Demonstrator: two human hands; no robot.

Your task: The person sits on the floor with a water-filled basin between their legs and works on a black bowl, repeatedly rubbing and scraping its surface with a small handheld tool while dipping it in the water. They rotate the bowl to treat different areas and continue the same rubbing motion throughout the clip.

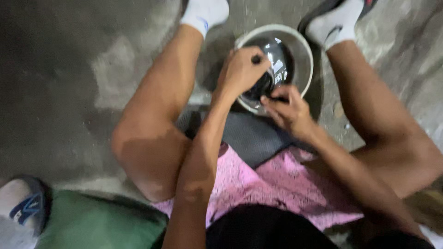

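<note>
A round white-rimmed bowl with a dark, wet, shiny inside sits on the grey concrete floor at about twelve o'clock in the view, between the person's two feet in white socks. The left hand reaches over the bowl's near rim from seven o'clock, its grip clenched around a dark object that lies inside the bowl; a small dark end shows between the knuckles, but what the object is cannot be told through the blur. The right hand comes in from five o'clock and rests at the bowl's near edge, its fingertips pinching the lower end of the same dark object, so both hands touch it and lie just beside one another.

The person sits low with bare knees spread, one at nine o'clock and the other at three o'clock of the bowl. A dark grey cloth lies across the lap just below the bowl, and under it spreads a pink speckled fabric. At the lower left corner of the view lie a green fabric and, beside it at eight o'clock, a white shoe with a blue mark.
</note>
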